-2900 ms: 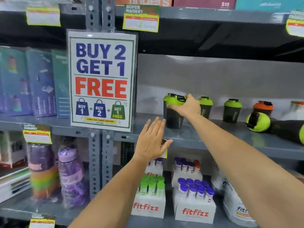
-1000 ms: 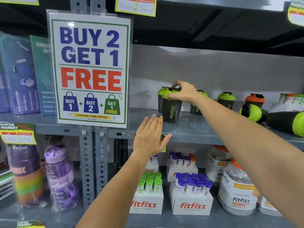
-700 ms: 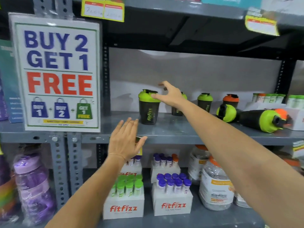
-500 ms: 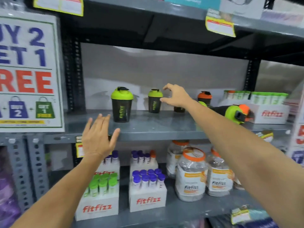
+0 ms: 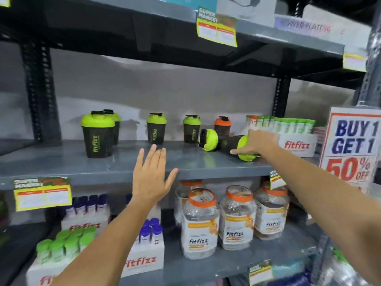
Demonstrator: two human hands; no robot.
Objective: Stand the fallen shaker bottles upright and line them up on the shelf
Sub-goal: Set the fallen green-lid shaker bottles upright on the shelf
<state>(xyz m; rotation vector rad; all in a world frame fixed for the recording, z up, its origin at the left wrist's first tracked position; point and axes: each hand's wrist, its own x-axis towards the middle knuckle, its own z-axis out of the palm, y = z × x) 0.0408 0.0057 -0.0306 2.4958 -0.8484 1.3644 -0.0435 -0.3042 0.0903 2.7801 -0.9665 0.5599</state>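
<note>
1. Upright green-lidded shakers [image 5: 97, 134] stand along the left and middle of the shelf [image 5: 185, 162].
2. The left hand [image 5: 151, 178] hovers before the shelf edge, fingers spread, its grip empty.
3. A fallen shaker [image 5: 220, 140] lies on its side.
4. The right hand [image 5: 257, 142] rests on a second fallen shaker [image 5: 245, 148], grip partly closed around it.

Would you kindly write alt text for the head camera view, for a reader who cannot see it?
A person's right hand reaches onto two fallen green-lidded shaker bottles lying on a grey shelf, while the left hand hovers open in front of it. Five upright shakers stand along the shelf to the left.
</note>
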